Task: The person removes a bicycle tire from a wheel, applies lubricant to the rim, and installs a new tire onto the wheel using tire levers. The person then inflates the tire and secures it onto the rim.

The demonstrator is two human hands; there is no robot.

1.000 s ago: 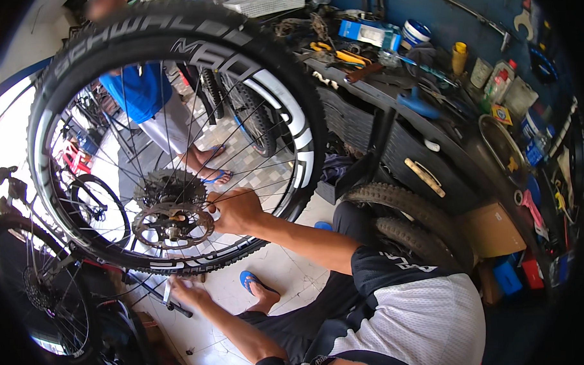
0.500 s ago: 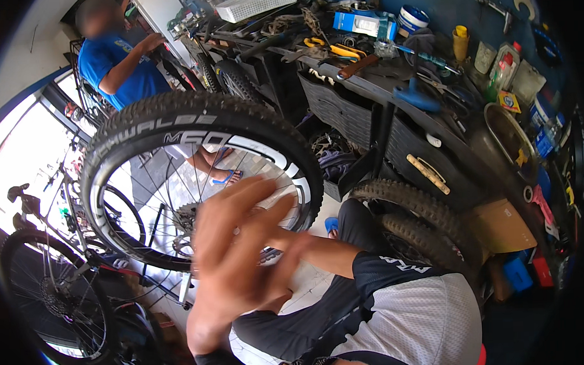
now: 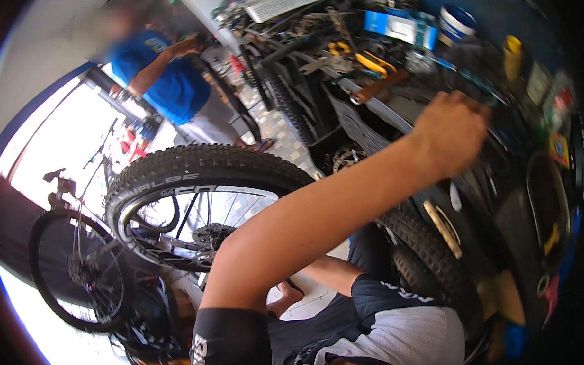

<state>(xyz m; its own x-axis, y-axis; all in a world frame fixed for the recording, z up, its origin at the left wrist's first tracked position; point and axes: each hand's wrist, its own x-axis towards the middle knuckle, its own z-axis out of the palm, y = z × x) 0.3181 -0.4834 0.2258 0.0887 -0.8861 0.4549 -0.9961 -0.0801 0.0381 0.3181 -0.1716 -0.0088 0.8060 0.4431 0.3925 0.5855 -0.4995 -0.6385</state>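
Closest of all, the left arm comes up from a black sleeve (image 3: 232, 339) with pale lettering, bends at the elbow and slants across to the right, its forearm rising to the left hand (image 3: 450, 137). That hand hangs over the worktop (image 3: 392, 117), knuckles up and wrist nearly straight. Its fingers look bent and close together, but blur covers their tips; whether they hold anything, I cannot tell. Lower down, the right forearm (image 3: 334, 274) runs from its own dark sleeve toward the wheel and passes behind the left arm, which hides the right hand, so the state of its fingers cannot be told.

Just beyond the left elbow is the bicycle wheel (image 3: 195, 161), tilted, with its right-hand lower part covered by the arm. It has a thick black tyre with rows of block-like knobs, pale lettering on the sidewall, a dark rim with silvery-white graphics, thin dark spokes and a toothed cassette (image 3: 211, 234) at the hub.

Farther off, yellow-handled pliers (image 3: 373, 62) and a brown-handled tool (image 3: 382, 87) lie on the worktop. Beyond the wheel stands a person in a blue shirt (image 3: 172, 77).
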